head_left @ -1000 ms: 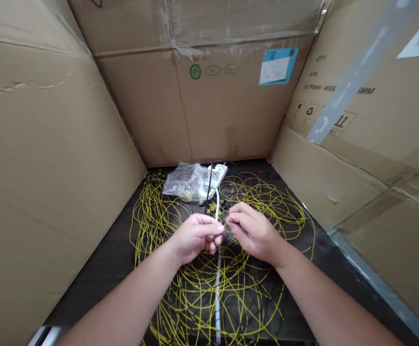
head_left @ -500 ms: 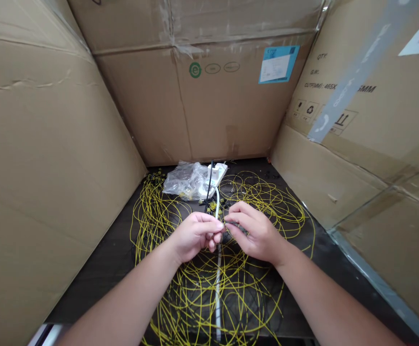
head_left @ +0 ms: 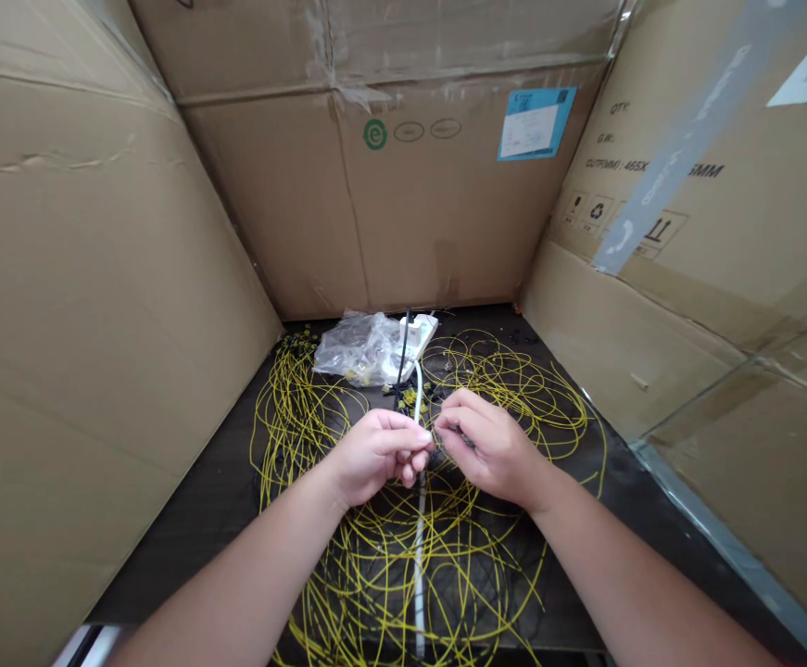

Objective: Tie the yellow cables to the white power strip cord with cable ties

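My left hand (head_left: 382, 449) is closed in a pinch, thumb against forefinger, above the white cable (head_left: 419, 556). What it pinches is too small to make out. Close beside it, my right hand (head_left: 486, 445) has its fingers curled together, the fingertips almost meeting the left thumb. Whatever lies between the right fingers is hidden. Beneath both hands spreads a tangle of thin yellow wires (head_left: 368, 556), mixed with black ones. Several small yellow and black pieces (head_left: 409, 396) lie just beyond the hands.
A white power strip (head_left: 422, 338) with a black cable (head_left: 403, 357) stands behind the hands, next to a clear plastic bag (head_left: 358, 345). Cardboard boxes wall the dark table (head_left: 187, 547) in: left (head_left: 97, 306), back (head_left: 417, 222) and right (head_left: 695, 306). More yellow wire coils (head_left: 535, 389) lie at right.
The right fingers have curled in more, and the dark gap between its thumb and forefinger has narrowed. My left hand stays almost still.
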Demonstrator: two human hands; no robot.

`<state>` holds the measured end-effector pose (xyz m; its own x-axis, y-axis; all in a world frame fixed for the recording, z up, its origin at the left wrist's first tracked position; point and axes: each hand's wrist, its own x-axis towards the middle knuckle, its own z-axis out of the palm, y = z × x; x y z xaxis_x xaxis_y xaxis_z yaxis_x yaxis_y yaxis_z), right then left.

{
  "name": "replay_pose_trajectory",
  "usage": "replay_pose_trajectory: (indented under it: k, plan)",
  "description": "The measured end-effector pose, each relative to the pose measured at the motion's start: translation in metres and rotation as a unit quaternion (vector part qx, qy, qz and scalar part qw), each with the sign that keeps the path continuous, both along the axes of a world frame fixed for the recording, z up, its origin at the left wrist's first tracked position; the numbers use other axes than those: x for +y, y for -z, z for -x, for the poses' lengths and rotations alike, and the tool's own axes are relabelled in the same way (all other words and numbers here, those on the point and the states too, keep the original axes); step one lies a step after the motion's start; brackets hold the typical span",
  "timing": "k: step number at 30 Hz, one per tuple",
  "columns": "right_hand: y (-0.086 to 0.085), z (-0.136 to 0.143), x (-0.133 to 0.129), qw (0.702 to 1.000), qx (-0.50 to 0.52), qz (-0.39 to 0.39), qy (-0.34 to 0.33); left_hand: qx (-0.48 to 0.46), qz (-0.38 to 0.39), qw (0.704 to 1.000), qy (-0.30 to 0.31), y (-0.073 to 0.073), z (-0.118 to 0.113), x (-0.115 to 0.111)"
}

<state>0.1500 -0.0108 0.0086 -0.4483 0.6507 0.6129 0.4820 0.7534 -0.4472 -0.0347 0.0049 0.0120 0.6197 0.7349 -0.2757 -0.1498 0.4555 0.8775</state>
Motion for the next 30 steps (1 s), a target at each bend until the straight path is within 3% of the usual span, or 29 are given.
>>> replay_pose_trajectory:
  k: [30]
  plan:
    - [0.0012, -0.0012, -0.0002, 1.0, -0.012, -0.014, -0.005, -0.014, 0.016, 1.0, 0.013, 0.0002, 0.0012, 0.0006]
